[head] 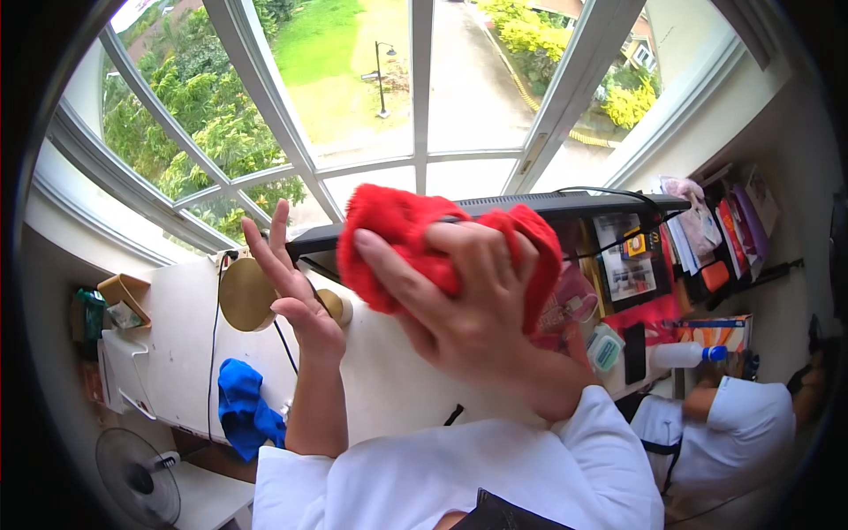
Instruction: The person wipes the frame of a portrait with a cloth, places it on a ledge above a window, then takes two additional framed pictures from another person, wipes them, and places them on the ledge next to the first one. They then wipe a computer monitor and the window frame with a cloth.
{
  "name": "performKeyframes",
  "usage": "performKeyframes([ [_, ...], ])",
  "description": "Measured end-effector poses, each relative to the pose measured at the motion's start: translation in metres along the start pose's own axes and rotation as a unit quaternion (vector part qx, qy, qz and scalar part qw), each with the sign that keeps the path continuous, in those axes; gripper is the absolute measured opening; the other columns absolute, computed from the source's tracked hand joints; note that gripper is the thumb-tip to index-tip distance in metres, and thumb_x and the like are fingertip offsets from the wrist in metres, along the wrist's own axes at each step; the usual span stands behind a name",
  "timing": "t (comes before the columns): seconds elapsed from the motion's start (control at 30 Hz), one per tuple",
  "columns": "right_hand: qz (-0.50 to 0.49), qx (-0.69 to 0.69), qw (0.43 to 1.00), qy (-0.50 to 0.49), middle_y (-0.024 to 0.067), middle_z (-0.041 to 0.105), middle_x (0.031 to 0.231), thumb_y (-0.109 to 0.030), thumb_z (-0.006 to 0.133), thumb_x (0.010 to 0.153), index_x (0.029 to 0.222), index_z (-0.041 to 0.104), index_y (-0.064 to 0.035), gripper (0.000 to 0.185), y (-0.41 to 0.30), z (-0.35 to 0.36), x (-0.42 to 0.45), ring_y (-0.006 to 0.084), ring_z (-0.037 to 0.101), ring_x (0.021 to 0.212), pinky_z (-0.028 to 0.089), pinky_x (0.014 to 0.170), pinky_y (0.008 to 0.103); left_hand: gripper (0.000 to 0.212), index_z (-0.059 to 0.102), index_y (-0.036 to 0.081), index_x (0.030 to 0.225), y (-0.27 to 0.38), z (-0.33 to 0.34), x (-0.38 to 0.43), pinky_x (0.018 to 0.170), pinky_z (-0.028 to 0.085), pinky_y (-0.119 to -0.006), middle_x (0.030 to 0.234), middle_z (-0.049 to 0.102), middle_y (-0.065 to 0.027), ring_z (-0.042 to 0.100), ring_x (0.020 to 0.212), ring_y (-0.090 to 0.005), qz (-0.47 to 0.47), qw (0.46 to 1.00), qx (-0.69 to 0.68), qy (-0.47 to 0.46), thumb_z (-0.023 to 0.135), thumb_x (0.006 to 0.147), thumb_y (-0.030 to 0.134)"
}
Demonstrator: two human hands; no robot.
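My right hand (474, 291) grips a fluffy red cloth (391, 218), bunched up in front of a black monitor (570, 207). The cloth hides part of the monitor's top edge. At the monitor's left end, my left hand (305, 298) is raised with its fingers spread and holds nothing. Whether its palm touches the monitor's edge I cannot tell. Just left of it is a round gold-coloured object (246, 295), and a smaller gold cylinder (336, 306) is partly hidden behind the wrist. A blue cloth (245, 404) lies on the white desk (175, 371), left of my forearm.
Windows (421, 159) rise behind the monitor. On the right are a white-capped container (604, 348), a dark phone (635, 353), a plastic bottle (686, 355) and upright books (735, 225). Another person (742, 417) is at lower right; a fan (138, 478) stands lower left.
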State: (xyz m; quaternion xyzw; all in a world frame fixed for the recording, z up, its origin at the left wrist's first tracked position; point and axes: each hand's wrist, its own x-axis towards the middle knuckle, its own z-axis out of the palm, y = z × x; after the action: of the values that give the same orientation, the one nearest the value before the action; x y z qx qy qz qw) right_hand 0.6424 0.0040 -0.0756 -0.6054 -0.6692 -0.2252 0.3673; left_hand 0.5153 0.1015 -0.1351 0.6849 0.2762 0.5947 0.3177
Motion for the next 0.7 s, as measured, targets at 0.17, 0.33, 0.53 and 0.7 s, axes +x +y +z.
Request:
performKeyframes([
  [0.17,-0.034,-0.03,0.992,-0.12,0.014,0.053,0.103,-0.026,0.047,0.081,0.103,0.06,-0.0055,0.033,-0.05,0.068,0.026,0.0247,0.048,0.101,0.025,0.091,0.0413,0.094,-0.012,0.01,0.138,0.011,-0.006,-0.004,0.105,0.015,-0.042,0.141,0.017,-0.0214,0.023,0.128,-0.0329,-0.113,0.979,-0.155,0.062,0.007,0.074,0.075],
  [0.33,0.034,-0.069,0.995,-0.065,0.0104,0.053,0.094,-0.015,0.05,0.075,0.101,0.061,-0.007,0.028,-0.01,0.039,0.005,0.0246,0.051,0.092,0.028,0.087,0.0433,0.089,-0.005,0.013,0.14,-0.005,-0.015,-0.004,0.106,0.008,-0.041,0.142,0.018,-0.019,0.018,0.131,-0.0299,-0.051,0.997,-0.043,-0.027,0.008,0.077,0.074],
  [0.53,0.103,-0.228,0.968,-0.013,0.0062,0.053,0.091,-0.021,0.063,0.07,0.099,0.064,-0.0161,0.029,0.093,-0.037,-0.044,0.0244,0.053,0.088,0.033,0.079,0.0435,0.093,0.004,0.01,0.141,0.002,-0.017,-0.005,0.106,0.005,-0.042,0.143,0.016,-0.0171,0.016,0.132,-0.0276,-0.076,0.996,0.004,-0.056,0.01,0.075,0.076],
  [0.7,0.166,-0.373,0.913,-0.018,0.0067,0.054,0.095,-0.023,0.06,0.072,0.098,0.063,-0.018,0.027,0.172,-0.087,-0.075,0.0242,0.051,0.094,0.033,0.083,0.0456,0.086,0.008,0.006,0.14,0.009,-0.023,-0.009,0.108,0.003,-0.038,0.145,0.01,-0.0135,0.006,0.135,-0.0268,-0.094,0.992,0.049,-0.063,0.01,0.081,0.07],
])
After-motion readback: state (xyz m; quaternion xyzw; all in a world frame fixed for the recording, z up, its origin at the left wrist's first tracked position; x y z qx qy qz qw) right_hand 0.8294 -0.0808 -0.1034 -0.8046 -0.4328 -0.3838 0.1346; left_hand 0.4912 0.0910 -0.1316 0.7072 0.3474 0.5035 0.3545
